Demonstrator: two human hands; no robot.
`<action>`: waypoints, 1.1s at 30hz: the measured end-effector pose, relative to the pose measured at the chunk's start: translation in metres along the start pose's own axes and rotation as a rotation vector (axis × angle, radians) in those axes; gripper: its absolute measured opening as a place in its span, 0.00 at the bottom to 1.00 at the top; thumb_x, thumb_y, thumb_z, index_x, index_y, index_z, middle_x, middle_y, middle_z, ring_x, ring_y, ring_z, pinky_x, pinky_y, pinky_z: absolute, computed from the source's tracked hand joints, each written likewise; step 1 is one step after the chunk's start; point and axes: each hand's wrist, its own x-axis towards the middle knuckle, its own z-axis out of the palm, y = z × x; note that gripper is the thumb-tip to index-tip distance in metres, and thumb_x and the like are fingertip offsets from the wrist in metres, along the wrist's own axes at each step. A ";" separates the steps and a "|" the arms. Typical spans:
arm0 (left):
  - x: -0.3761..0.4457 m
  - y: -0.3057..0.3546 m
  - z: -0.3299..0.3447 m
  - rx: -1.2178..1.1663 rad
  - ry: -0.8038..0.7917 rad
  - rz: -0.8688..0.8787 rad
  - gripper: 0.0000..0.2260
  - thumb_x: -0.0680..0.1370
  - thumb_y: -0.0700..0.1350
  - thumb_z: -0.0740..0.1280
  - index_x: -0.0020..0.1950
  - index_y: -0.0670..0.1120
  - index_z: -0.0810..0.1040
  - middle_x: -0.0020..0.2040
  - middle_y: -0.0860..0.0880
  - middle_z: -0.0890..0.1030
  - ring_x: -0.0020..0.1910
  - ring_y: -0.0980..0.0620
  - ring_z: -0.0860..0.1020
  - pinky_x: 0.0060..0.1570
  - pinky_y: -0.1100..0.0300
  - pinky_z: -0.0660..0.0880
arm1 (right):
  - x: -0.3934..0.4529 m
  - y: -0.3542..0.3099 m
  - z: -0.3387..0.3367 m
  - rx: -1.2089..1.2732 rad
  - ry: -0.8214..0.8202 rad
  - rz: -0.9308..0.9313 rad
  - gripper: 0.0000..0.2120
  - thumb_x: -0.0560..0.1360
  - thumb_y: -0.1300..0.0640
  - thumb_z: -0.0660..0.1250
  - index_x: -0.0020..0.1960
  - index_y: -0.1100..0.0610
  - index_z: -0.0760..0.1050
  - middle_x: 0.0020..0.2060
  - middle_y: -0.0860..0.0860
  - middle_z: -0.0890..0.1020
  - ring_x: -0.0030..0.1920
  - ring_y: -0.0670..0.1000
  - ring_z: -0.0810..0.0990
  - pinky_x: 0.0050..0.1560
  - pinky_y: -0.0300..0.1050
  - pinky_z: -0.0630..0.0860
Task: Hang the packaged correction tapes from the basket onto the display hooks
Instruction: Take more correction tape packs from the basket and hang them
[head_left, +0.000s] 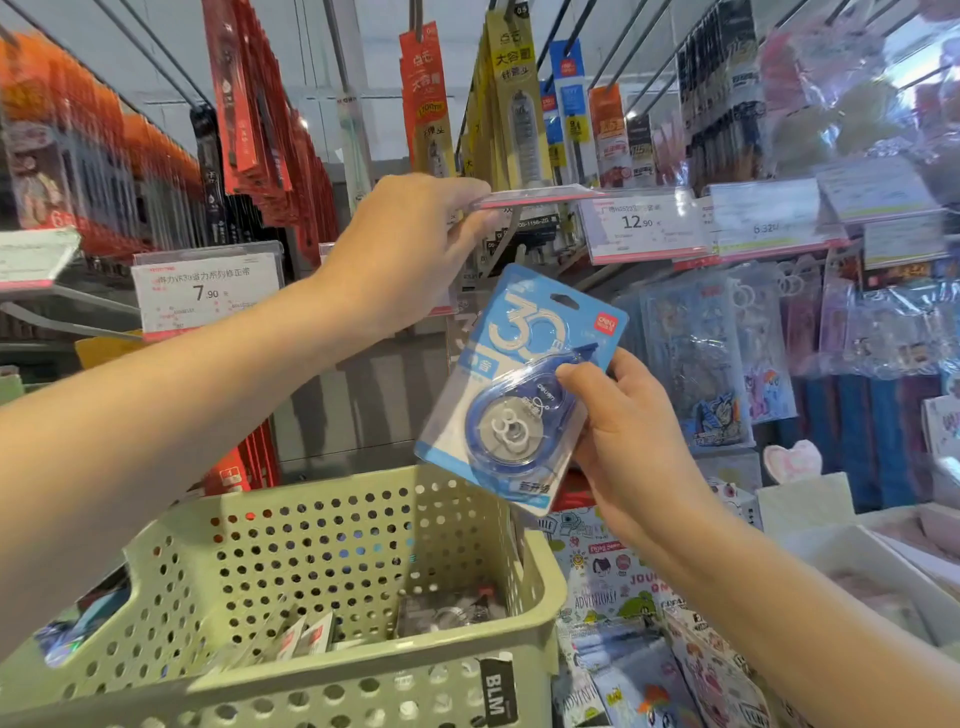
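My right hand (631, 441) grips a blue packaged correction tape (511, 384) by its right edge, tilted, above the green perforated basket (332, 680). My left hand (410, 249) is raised above it and pinches a clear price-label holder (535, 196) at the end of a display hook, lifting it flat. The hang hole at the top of the pack sits below that holder, apart from it. Several more packs (311, 636) lie in the bottom of the basket.
Red, yellow and blue carded pens and refills (519, 104) hang on hooks above. Price tags (208, 291) reading 7.90 and 12.90 (641, 223) flank my left hand. Clear-bagged items (711, 358) hang at right. Sticker books (618, 597) and white trays (883, 566) lie at lower right.
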 end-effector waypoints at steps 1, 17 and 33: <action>0.001 -0.001 0.000 0.024 0.013 0.017 0.16 0.81 0.50 0.58 0.56 0.41 0.79 0.43 0.38 0.80 0.46 0.41 0.74 0.44 0.54 0.67 | 0.002 -0.001 -0.003 -0.044 -0.005 -0.008 0.13 0.77 0.64 0.60 0.62 0.61 0.70 0.51 0.55 0.84 0.47 0.52 0.84 0.43 0.45 0.82; 0.002 -0.004 0.000 0.069 0.147 0.137 0.10 0.76 0.42 0.67 0.55 0.42 0.82 0.39 0.48 0.71 0.39 0.50 0.69 0.39 0.57 0.66 | 0.050 -0.013 -0.020 -0.222 -0.137 -0.155 0.09 0.77 0.64 0.60 0.53 0.56 0.76 0.39 0.47 0.86 0.42 0.47 0.84 0.45 0.44 0.82; 0.001 -0.006 -0.002 0.027 0.134 0.153 0.09 0.76 0.42 0.67 0.54 0.42 0.82 0.39 0.46 0.72 0.39 0.48 0.71 0.42 0.47 0.74 | 0.070 0.004 -0.026 -0.278 -0.134 -0.088 0.09 0.78 0.63 0.61 0.55 0.55 0.74 0.40 0.46 0.85 0.39 0.44 0.84 0.40 0.38 0.81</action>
